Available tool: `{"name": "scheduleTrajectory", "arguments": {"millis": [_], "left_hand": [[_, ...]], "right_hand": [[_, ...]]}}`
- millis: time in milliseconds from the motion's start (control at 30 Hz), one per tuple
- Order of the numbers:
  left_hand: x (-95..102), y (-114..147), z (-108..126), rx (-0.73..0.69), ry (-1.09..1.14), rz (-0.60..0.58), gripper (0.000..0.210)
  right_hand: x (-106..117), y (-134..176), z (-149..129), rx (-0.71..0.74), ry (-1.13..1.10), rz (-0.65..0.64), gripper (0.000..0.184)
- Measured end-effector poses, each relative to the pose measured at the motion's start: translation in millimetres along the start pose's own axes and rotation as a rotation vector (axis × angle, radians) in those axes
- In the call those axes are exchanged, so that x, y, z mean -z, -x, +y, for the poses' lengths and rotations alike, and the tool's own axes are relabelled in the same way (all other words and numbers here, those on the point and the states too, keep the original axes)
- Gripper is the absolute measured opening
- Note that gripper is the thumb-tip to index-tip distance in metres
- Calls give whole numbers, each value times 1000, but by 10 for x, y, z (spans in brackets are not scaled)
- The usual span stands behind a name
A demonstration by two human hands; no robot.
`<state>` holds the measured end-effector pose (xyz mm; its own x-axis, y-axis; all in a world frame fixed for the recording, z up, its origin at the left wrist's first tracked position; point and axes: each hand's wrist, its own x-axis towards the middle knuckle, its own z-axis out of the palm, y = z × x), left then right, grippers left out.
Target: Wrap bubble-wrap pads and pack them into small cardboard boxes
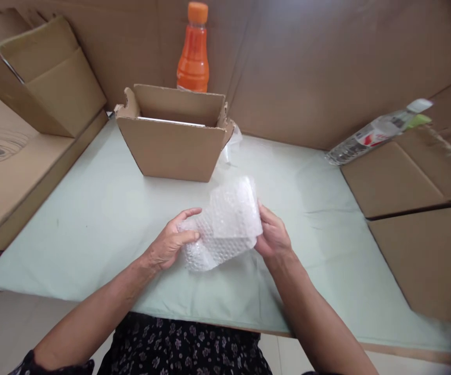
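Note:
A folded piece of clear bubble wrap (pixel 225 224) is held between my two hands above the pale green cloth. My left hand (pixel 174 237) pinches its left end, with the thumb on top. At the other end, my right hand (pixel 272 232) grips the folded edge, its fingers partly behind the wrap. Whether anything lies inside the folds, I cannot tell. Just beyond the wrap stands an open cardboard box (pixel 174 151) with a white edge showing inside.
Behind the box is an orange bottle (pixel 194 52). A clear bottle (pixel 377 133) leans at the right beside cardboard boxes (pixel 428 250). On the left, an open carton (pixel 61 83) rests on a large flat box (pixel 10 172). Clear plastic (pixel 231 143) lies by the middle box.

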<state>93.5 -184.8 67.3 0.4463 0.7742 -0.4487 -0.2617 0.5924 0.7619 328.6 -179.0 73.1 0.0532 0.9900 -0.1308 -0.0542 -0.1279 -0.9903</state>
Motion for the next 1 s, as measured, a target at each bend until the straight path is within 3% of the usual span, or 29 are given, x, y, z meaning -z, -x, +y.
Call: {"name": "scheduleTrajectory", "arguments": {"millis": [133, 200, 233, 267, 300, 367, 433, 467, 500, 600, 667, 700, 767, 900, 933, 1000], "left_hand": [[4, 106, -3, 1, -131, 125, 88], [25, 199, -33, 7, -177, 146, 93], [37, 249, -51, 10, -202, 142, 96], [47, 297, -68, 13, -230, 137, 100], [53, 340, -82, 13, -258, 134, 104], [46, 405, -103, 4, -313, 145, 107], [22, 446, -122, -11, -369, 181, 101], [10, 463, -135, -16, -397, 199, 95], [3, 481, -154, -15, -424, 214, 88], [16, 563, -241, 24, -478, 233, 68], [37, 644, -310, 52, -470, 240, 59], [41, 690, -340, 60, -445, 246, 58], [24, 784, -380, 75, -350, 240, 61], [-82, 930, -356, 138, -113, 112, 73], [-108, 948, -339, 152, -70, 77, 73], [-143, 957, -312, 127, -18, 24, 72]], "right_hand": [[372, -158, 3, -93, 2, 376, 51], [509, 56, 1, 36, 148, 519, 46], [536, 225, -1, 126, 259, 523, 40], [532, 410, -1, 226, 396, 474, 34], [499, 585, 2, 315, 539, 338, 29], [380, 804, 21, 448, 797, -56, 23], [274, 755, 44, 502, 963, -361, 21], [258, 634, 53, 487, 1001, -382, 21], [276, 474, 58, 449, 1007, -319, 22], [479, 22, 38, 325, 912, 73, 41], [605, -44, -5, 322, 850, 234, 54], [627, 16, -31, 350, 832, 232, 55], [570, 279, -82, 438, 834, 69, 53], [212, 908, -117, 555, 992, -500, 75], [125, 1004, -93, 560, 1002, -555, 80], [1, 1082, 7, 541, 934, -496, 75]]}}
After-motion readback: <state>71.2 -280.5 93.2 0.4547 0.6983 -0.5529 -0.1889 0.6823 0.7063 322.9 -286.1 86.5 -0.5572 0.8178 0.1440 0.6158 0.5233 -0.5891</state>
